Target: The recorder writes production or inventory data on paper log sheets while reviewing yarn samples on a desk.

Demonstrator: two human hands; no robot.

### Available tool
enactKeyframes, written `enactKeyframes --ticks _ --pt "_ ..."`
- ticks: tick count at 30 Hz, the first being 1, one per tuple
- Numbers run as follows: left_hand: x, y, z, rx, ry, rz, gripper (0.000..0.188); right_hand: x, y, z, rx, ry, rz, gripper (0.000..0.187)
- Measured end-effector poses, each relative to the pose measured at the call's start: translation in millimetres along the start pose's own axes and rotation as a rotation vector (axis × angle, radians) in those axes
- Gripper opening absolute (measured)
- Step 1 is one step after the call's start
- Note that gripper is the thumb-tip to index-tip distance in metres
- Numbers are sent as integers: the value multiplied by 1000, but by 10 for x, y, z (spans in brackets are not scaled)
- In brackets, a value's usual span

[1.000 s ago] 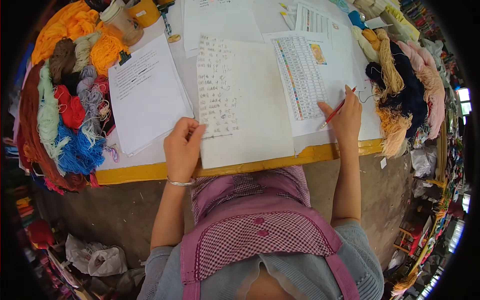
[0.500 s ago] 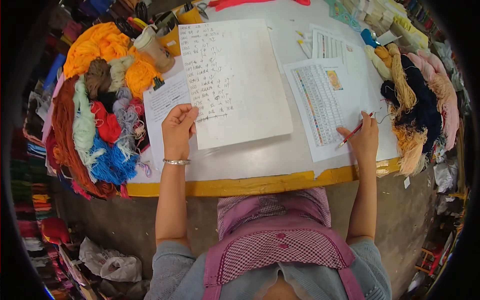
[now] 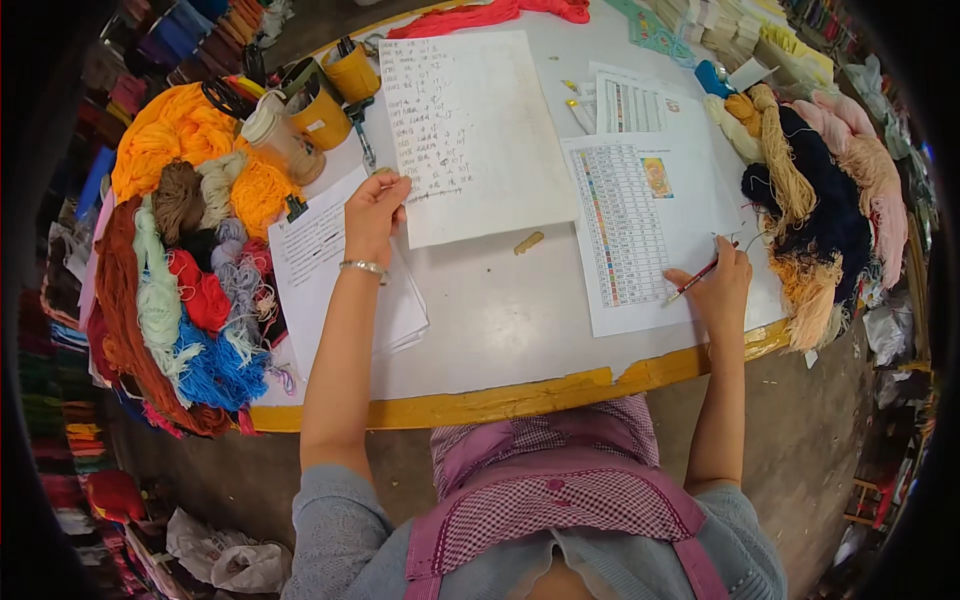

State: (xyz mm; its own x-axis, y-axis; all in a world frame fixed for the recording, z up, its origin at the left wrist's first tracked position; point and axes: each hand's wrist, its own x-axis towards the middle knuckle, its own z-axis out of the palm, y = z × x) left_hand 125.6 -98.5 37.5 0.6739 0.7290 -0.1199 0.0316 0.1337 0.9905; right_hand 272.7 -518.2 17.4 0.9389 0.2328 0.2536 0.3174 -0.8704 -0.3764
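Note:
A large white sheet with handwritten lines (image 3: pixel 510 140) is raised above the table, its lower left corner pinched in my left hand (image 3: pixel 374 215). My right hand (image 3: pixel 718 292) rests on the right of the table, fingers closed around a slim red pen (image 3: pixel 688 286), tip pointing down and left. Beside that tip lies a printed colour chart (image 3: pixel 625 235) with rows of small colour squares and a little picture. Another printed chart (image 3: pixel 632 105) lies farther back. Left of my left wrist, a stack of printed papers (image 3: pixel 320 255) carries a black clip.
Bundled yarn in orange, brown, green, red and blue (image 3: pixel 175 290) crowds the left edge. Dark, tan and pink skeins (image 3: pixel 820 190) lie at the right. Behind the left yarn stand a lidded cup (image 3: pixel 283 140) and yellow tool holders (image 3: pixel 322 122). Red fabric (image 3: pixel 490 15) lies at the back.
My left hand has moved the handwritten sheet up and away from me, uncovering more tabletop and the papers beneath. My right hand stays by the chart with the pen.

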Motion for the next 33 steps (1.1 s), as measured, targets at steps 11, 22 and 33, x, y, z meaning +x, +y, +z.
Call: enactKeyframes --ticks 11,22,33 --pt "745 -188 165 62 41 -31 12 2 85 34 85 81 -14 64" --pt "840 -212 154 206 49 -28 13 -2 61 -24 173 172 -43 32" --pt "901 -315 109 275 38 -6 20 -7 -17 -115 280 169 17 20"
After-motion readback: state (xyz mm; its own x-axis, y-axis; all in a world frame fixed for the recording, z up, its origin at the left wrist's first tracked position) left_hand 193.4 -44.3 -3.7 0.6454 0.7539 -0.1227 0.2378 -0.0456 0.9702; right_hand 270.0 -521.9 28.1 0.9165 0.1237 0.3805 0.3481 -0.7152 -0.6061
